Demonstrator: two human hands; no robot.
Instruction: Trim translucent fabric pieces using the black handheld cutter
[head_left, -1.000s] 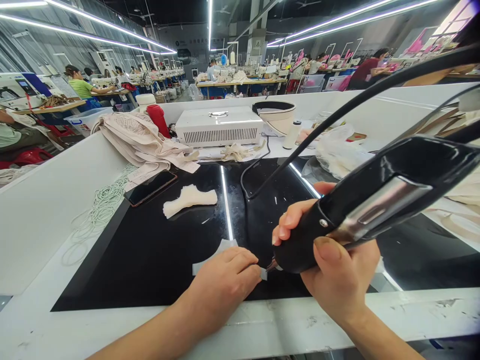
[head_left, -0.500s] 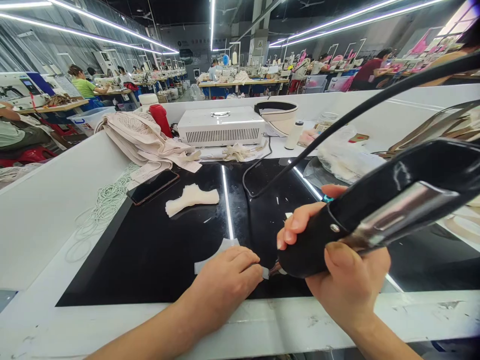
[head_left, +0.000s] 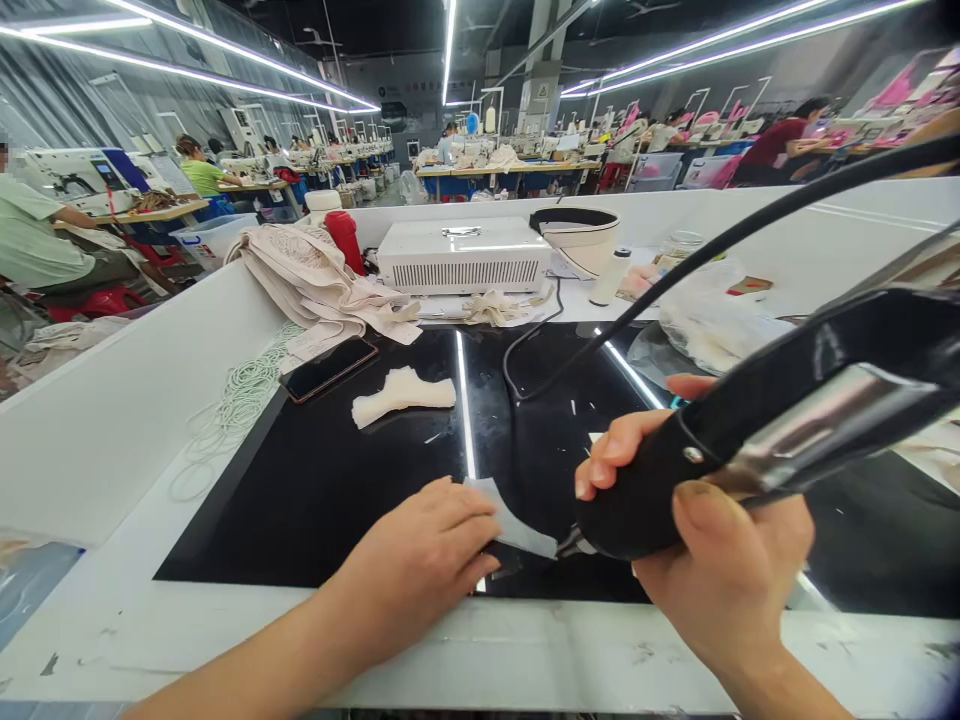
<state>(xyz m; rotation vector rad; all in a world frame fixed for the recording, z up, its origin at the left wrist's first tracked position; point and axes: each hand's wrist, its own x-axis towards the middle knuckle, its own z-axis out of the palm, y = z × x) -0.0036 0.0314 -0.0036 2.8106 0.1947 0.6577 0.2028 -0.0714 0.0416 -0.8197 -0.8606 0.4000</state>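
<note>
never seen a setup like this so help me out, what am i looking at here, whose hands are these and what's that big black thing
The picture comes from a camera worn on a person's head, looking down at their own two bare hands at a factory workbench. The right hand grips a black corded hand tool with a metal strip along it; its small tip touches a pale fabric piece. The left hand presses that piece flat on the glossy black work surface. Further back lie a cream fabric piece, a phone, a coil of white cord, a pile of beige cloth and a white vented box. Other people sit at tables behind.
</note>
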